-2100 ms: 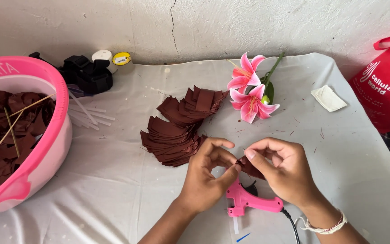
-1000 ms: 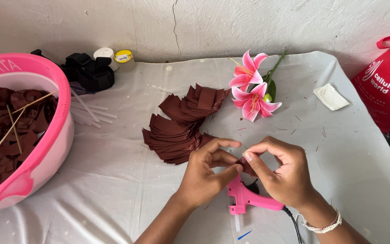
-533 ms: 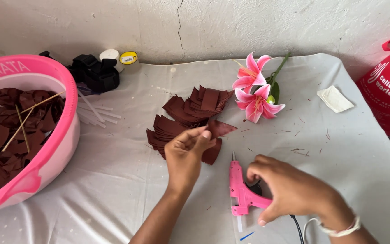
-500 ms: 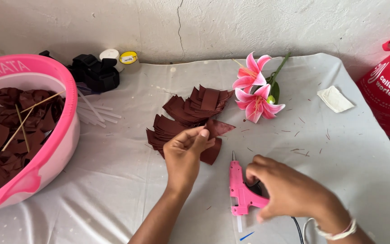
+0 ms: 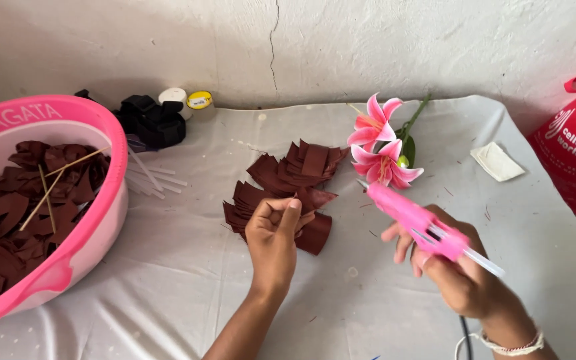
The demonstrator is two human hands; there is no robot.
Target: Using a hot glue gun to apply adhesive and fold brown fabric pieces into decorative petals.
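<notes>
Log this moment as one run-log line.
left hand: pinching dark brown fabric petal | right hand: gripping pink plastic glue gun, nozzle toward petal | white cloth-covered table

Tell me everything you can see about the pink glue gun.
The pink glue gun is a small, plastic-looking tool with a bright pink body. The right hand grips its handle and holds it lifted off the white cloth, tilted, with the narrow nozzle pointing up and left toward the pink flowers. A pale, translucent glue stick juts from its rear, down and right. The nozzle touches nothing. Whether a finger presses the trigger cannot be made out.
</notes>
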